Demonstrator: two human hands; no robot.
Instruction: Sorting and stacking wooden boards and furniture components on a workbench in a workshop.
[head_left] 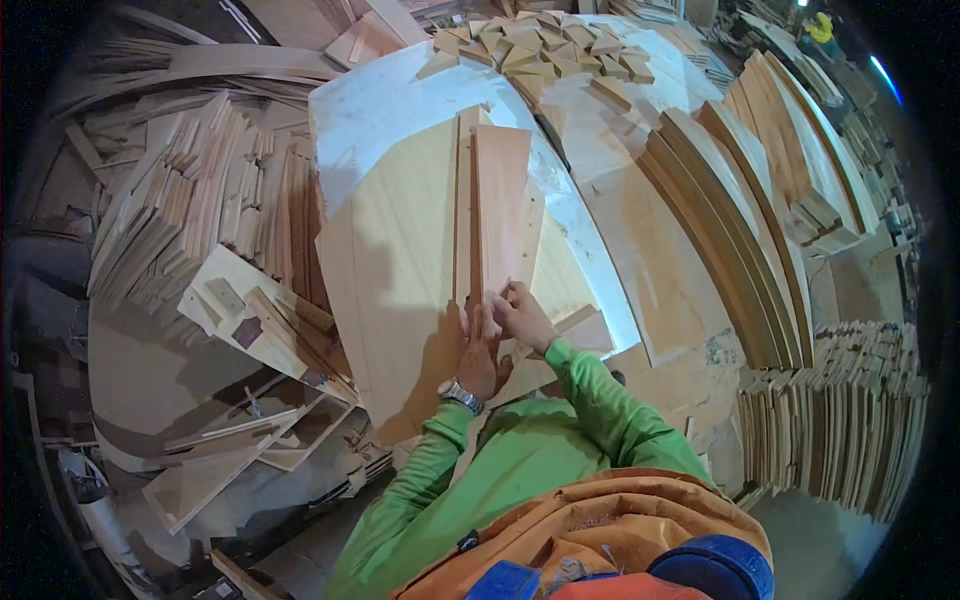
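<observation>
Panel (pixel 385 240) beneath, left hand (pixel 482 365) and right hand (pixel 526 318) at board (pixel 502 190) (pinkish, tapering)

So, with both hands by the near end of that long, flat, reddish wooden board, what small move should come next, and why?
I'd perhaps slide the right hand a little way up the long, flat, reddish wooden board to steady it: this hand and the left hand are close together by its near end, leaving its far end without a hand on it.
</observation>
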